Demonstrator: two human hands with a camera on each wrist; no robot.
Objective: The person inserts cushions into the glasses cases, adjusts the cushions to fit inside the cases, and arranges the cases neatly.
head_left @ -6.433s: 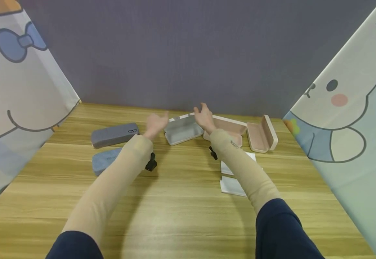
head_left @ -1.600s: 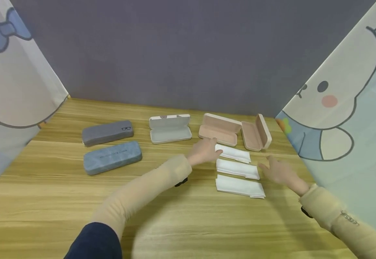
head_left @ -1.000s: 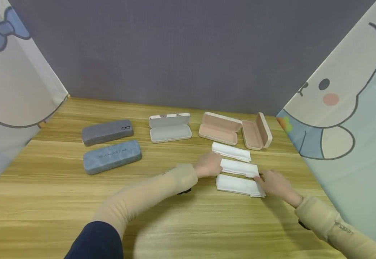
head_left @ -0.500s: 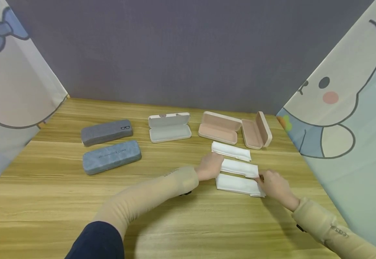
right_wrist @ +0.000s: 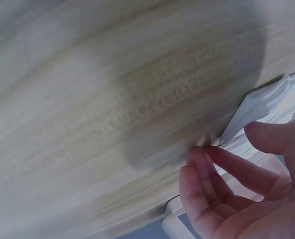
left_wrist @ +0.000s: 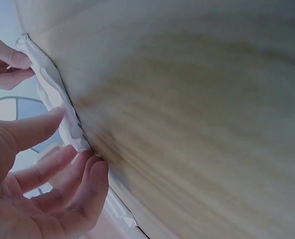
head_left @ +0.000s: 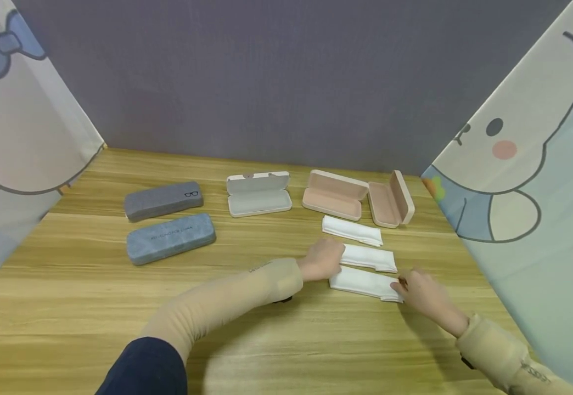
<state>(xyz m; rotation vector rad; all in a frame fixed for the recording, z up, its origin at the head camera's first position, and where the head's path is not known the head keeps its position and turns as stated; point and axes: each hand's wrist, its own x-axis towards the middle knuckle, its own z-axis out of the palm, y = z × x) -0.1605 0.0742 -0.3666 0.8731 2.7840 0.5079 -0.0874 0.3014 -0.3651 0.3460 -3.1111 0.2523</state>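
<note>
Three folded white cloths lie in a column on the right half of the table: a back cloth (head_left: 352, 230), a middle cloth (head_left: 369, 258) and a front cloth (head_left: 363, 282). My left hand (head_left: 322, 260) holds the left end of the front cloth, thumb on its near side and fingers at its far edge in the left wrist view. It also covers the left end of the middle cloth. At the front cloth's other end, my right hand (head_left: 426, 295) pinches the corner; its thumb (right_wrist: 264, 137) presses the cloth in the right wrist view.
Behind the cloths stand a grey-lined glasses case (head_left: 259, 203) and two pink-lined ones, a left (head_left: 333, 203) and a right (head_left: 385, 206), lids up. A closed grey case (head_left: 163, 201) and a closed blue case (head_left: 170, 238) lie left. A grey panel (head_left: 267, 82) rises behind.
Both hands have left the glasses cases and come down the cloths, from the back and middle ones to the front one. The grey-lined case has been turned straighter.
</note>
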